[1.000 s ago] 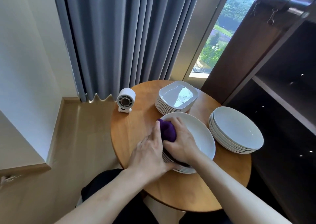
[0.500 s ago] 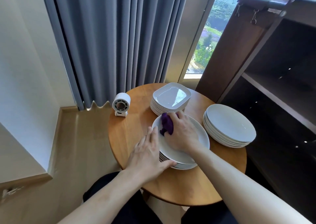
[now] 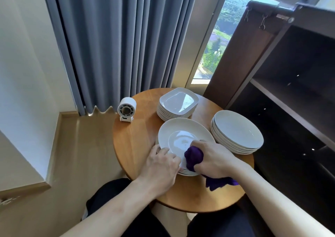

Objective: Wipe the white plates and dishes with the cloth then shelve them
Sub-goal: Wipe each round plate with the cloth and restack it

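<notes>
My right hand (image 3: 215, 159), fingers curled tight round the bunched purple cloth (image 3: 194, 157), has swept from the top plate (image 3: 181, 133)'s far rim back to its near edge, while my left hand (image 3: 161, 164) steadies the rim just beside it with loose fingers, so this plate seems nearly wiped, shelving still ahead

glossy white plate (image 3: 183, 137), soft purple cloth (image 3: 194, 156), wooden table (image 3: 137, 137)

Now rubbing the cloth (image 3: 194, 157) at the top plate's (image 3: 181, 130) near edge, not far rim; left hand (image 3: 161, 166) resting on the plate.
</notes>
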A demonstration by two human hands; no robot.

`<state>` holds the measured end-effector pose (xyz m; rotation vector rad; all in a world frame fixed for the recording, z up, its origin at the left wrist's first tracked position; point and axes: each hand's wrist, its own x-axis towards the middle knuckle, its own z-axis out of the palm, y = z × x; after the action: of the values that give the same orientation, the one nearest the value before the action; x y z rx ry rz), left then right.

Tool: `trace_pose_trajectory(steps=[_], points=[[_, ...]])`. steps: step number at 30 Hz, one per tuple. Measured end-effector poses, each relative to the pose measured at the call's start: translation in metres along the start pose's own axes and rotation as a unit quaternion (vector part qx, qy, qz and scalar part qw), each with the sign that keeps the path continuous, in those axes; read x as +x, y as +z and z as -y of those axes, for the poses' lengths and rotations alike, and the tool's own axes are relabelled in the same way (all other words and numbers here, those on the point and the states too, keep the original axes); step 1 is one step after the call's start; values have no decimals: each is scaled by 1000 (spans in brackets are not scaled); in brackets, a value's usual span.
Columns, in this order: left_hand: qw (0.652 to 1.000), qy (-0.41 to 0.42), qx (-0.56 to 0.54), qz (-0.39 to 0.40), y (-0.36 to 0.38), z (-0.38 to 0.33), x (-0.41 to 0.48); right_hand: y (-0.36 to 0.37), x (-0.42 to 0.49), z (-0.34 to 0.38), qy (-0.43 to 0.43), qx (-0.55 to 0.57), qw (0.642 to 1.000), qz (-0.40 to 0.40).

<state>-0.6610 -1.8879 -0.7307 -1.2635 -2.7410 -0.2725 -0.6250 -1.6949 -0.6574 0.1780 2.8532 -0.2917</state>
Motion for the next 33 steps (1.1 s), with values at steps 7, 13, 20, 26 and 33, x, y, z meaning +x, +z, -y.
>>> trace_pose_trajectory(steps=[7,13,20,26,33], points=[[997,23,-20,-69,-11,-3,-2,34,-44,-25,-43,408,872,-266],[991,35,-32,-128,-10,-6,-2,52,-54,-56,-3,440,833,-335],[975,28,-155,-159,-14,-2,1,40,-47,-67,9,525,770,-363],[909,-67,-372,-173,-20,2,3,39,-44,-83,62,585,720,-367],[809,-151,-543,-170,-37,7,9,40,-40,-84,71,589,723,-355]])
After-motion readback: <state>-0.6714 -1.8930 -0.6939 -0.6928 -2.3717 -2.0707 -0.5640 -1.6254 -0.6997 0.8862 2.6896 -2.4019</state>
